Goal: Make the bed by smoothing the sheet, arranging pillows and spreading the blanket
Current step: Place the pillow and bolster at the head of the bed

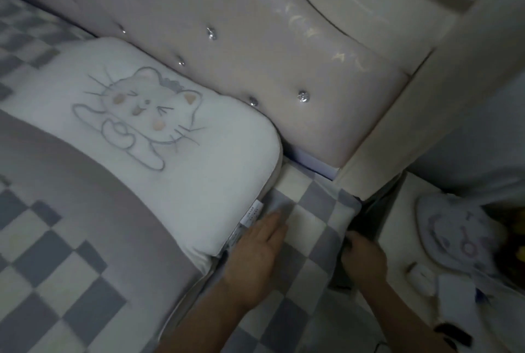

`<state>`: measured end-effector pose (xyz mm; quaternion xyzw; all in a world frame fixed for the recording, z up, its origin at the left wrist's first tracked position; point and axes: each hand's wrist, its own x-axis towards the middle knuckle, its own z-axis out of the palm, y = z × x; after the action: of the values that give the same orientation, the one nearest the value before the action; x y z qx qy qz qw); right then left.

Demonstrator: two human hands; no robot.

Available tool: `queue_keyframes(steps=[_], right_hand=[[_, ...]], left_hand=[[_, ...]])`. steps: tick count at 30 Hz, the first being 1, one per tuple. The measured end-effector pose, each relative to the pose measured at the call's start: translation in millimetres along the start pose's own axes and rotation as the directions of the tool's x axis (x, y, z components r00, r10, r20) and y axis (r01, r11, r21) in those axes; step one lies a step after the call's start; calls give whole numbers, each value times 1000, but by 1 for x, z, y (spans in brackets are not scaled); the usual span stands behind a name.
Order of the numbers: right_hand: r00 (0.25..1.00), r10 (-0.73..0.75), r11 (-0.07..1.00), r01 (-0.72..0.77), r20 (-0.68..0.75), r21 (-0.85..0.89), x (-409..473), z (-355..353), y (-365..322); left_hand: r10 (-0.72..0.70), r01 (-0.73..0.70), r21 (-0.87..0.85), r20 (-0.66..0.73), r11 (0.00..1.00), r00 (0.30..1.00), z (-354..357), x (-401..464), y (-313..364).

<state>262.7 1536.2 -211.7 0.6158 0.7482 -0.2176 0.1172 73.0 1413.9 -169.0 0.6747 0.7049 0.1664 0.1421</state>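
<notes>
A white pillow (159, 125) with a cat drawing lies against the tufted headboard (255, 48). The grey-and-cream checked sheet (309, 219) covers the mattress corner to its right. My left hand (255, 253) lies flat with straight fingers on the sheet beside the pillow's label. My right hand (363, 256) is curled over the sheet's edge at the side of the bed, and its fingertips are hidden in the gap. A checked blanket (56, 267) with a grey band lies at the lower left.
A white bedside table (397, 239) stands close on the right, holding a round cat-print item (454, 227), a small white case (420, 276) and papers. A narrow dark gap separates bed and table. The cream bed frame post (426, 97) rises at the corner.
</notes>
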Motion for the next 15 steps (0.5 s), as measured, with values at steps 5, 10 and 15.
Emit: queue_keyframes(steps=[5,10,15], right_hand=[[933,-342,938,345,110,-14,-74,-7,-50],[903,-429,900,430,28,-78,-146,-27,-104],[785,-614,789,610,-77,-72,-217,-55,-167]], left_hand=[[-73,79,88,-66,993,995,-64,-67,-13],[-253,266,148,-105,952,962,-120,-152,-12],[-422,444,83,-195,892,885,-179,-238,-16]])
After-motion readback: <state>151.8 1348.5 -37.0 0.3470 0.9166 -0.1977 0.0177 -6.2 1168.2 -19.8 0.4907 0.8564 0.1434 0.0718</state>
